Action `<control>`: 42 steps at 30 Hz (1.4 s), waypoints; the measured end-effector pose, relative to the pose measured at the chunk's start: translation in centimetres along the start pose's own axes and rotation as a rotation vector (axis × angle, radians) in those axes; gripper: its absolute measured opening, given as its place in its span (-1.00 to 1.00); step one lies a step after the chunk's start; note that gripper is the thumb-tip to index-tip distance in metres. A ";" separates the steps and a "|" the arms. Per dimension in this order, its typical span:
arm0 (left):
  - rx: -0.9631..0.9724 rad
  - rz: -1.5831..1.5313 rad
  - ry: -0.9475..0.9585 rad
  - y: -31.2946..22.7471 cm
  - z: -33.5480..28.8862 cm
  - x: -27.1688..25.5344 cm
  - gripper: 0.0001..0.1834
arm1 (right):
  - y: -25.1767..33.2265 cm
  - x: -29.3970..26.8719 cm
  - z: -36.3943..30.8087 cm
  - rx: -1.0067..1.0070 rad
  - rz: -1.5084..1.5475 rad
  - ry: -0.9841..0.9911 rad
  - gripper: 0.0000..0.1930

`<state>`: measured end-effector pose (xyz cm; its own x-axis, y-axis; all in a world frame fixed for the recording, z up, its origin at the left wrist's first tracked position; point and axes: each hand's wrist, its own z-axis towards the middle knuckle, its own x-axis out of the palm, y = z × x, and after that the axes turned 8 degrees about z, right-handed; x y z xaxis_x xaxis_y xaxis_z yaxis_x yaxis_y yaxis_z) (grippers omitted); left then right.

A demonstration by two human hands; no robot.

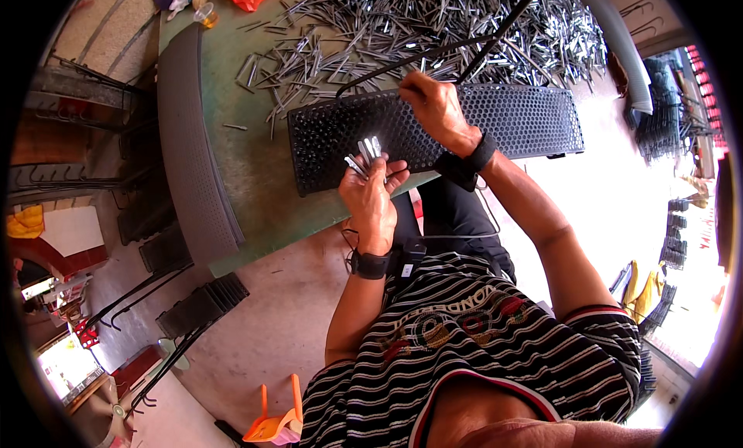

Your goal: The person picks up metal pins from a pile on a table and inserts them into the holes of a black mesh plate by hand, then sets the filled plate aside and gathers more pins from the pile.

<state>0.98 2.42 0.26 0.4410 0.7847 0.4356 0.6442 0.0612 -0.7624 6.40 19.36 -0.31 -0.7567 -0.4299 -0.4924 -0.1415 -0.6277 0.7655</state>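
Note:
A long black panel full of small holes (522, 123) lies tilted across the table's near edge, in front of my body. Over its left half, my left hand (371, 196) is palm up, holding several short silver metal pins (370, 148) that stick out past the fingers. My right hand (437, 111) is closed in a pinch above the middle of the panel. Whatever sits between its fingertips is hidden. The panel's left end looks darker and rougher than its right, and I cannot make out why.
A big heap of loose metal pins (433, 22) covers the far side of the green table (255, 177). Thin black rods (418, 57) cross above the panel's far edge. Grey curved panels (190, 154) line the table's left edge. An orange chair (279, 421) stands behind at lower left.

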 end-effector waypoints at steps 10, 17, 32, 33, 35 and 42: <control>0.026 0.039 0.096 0.5 0.2 0.2 -0.84 | 3.9 -0.9 -1.6 0.134 0.204 0.435 -0.82; 0.041 0.016 0.075 1.0 0.2 0.0 -0.82 | 3.3 -1.7 0.0 0.239 0.228 -0.129 -0.86; -0.018 0.014 0.020 0.2 0.0 -0.1 -0.86 | -1.0 -0.5 -0.1 -0.161 -0.290 0.082 -0.93; -0.034 0.017 0.010 0.0 -0.1 0.0 -0.87 | -0.5 -0.6 -0.2 -0.115 -0.269 0.078 -0.91; -0.040 0.015 0.023 -0.2 -0.1 0.0 -0.87 | 1.8 -0.8 -0.5 -0.028 -0.221 0.071 -0.86; -0.094 0.025 0.230 0.3 -0.3 0.4 -0.82 | 4.1 -2.0 -1.3 0.391 0.346 0.539 -0.80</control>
<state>1.49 2.59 0.36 0.5809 0.6240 0.5226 0.6820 -0.0227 -0.7310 8.18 16.77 3.28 -0.3961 -0.8821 -0.2547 -0.2449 -0.1659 0.9552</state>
